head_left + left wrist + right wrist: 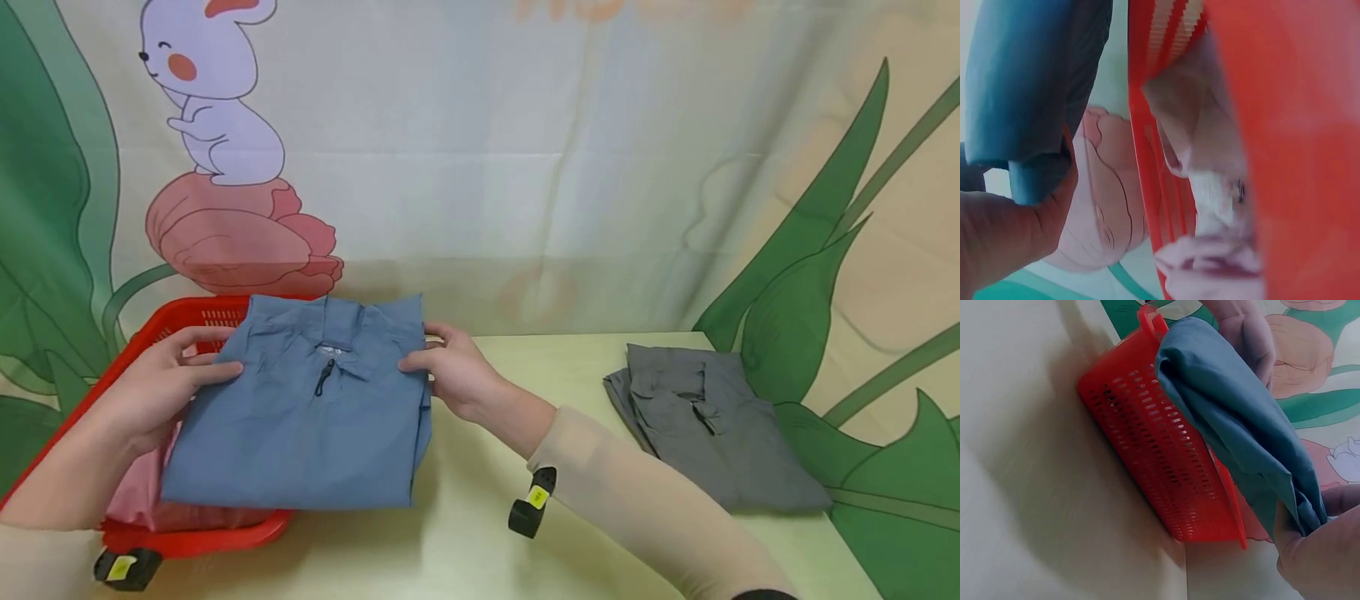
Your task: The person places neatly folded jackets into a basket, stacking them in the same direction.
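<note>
A folded blue jacket with a dark zip pull below its collar is held up, partly over the red basket. My left hand pinches its left edge, thumb on top and fingers behind. On the opposite edge, my right hand grips the cloth the same way. The right wrist view shows the folded layers of the jacket between thumb and fingers, raised above the table. Inside the basket lies pink cloth, mostly hidden by the jacket and left arm; paler cloth shows there in the left wrist view.
A folded grey jacket lies on the right of the pale table, beyond my right forearm. Behind the table hangs a printed curtain with a rabbit and leaves. The basket stands at the table's left, close to the curtain.
</note>
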Action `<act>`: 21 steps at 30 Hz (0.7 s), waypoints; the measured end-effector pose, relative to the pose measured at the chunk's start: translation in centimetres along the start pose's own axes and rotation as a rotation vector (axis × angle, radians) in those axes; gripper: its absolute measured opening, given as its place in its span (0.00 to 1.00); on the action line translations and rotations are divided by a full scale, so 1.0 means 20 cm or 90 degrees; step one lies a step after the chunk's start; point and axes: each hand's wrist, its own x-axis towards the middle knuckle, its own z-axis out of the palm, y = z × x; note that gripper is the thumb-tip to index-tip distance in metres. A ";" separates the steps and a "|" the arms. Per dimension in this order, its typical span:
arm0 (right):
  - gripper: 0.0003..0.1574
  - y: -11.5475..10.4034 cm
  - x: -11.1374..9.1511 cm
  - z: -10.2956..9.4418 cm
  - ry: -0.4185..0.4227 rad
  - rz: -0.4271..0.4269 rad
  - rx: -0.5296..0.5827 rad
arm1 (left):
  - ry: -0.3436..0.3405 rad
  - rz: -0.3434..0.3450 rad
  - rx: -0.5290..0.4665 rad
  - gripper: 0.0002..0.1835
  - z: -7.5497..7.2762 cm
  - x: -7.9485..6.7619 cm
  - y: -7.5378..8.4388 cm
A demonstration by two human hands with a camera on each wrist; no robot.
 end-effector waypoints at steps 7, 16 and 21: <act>0.46 0.02 0.06 0.11 0.014 0.008 0.012 | -0.012 0.021 0.071 0.32 -0.13 0.03 -0.04; 0.45 0.07 0.14 0.25 0.027 0.001 0.021 | -0.027 -0.010 0.141 0.42 -0.28 0.03 -0.07; 0.39 0.12 0.19 0.36 0.056 -0.016 0.012 | -0.001 -0.029 0.151 0.39 -0.41 0.06 -0.17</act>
